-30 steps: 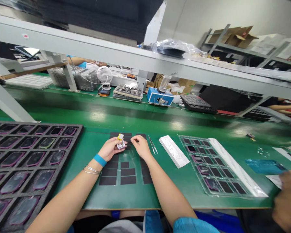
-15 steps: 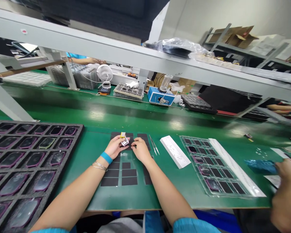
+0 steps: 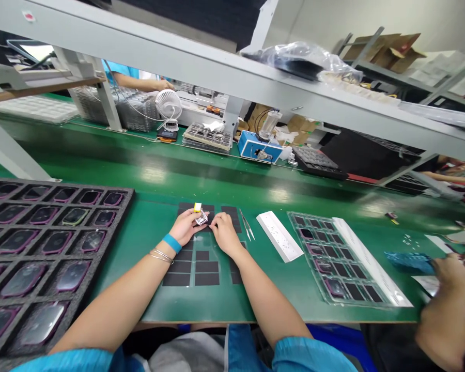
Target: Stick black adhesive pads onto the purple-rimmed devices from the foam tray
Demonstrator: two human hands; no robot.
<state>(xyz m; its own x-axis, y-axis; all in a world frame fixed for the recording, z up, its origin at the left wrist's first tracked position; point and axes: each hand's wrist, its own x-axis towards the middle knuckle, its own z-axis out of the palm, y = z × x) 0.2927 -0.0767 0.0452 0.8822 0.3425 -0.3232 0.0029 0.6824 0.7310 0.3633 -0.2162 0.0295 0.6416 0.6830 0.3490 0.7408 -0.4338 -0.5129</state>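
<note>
Between the thumb and fingers of my left hand (image 3: 183,228) is a small silvery device part (image 3: 202,219) with a yellow-and-white tab (image 3: 197,207) standing up from it. Just to its right, my right hand (image 3: 225,233) has thumb and fingertips pinched together; whatever is in them is too small to make out. Both hands are over sheets of black rectangular pieces (image 3: 206,279) on clear film, partly covered by my hands and forearms. Metal tweezers (image 3: 247,225) lie to the right of my right hand. Beyond them is a white strip box (image 3: 279,236) with tiny bits on it.
A dark foam tray (image 3: 118,227) of purple-rimmed watch-like cases fills the left. On the right lies a clear plastic tray (image 3: 321,287) with black pieces and a few cases. Another person's hand (image 3: 453,274) works at far right near a blue packet (image 3: 408,261). A shelf beam (image 3: 201,77) crosses overhead.
The view has shifted slightly, so the bench appears a little higher. My left hand has tilted the device part a bit; my right hand stays pinched close beside it.
</note>
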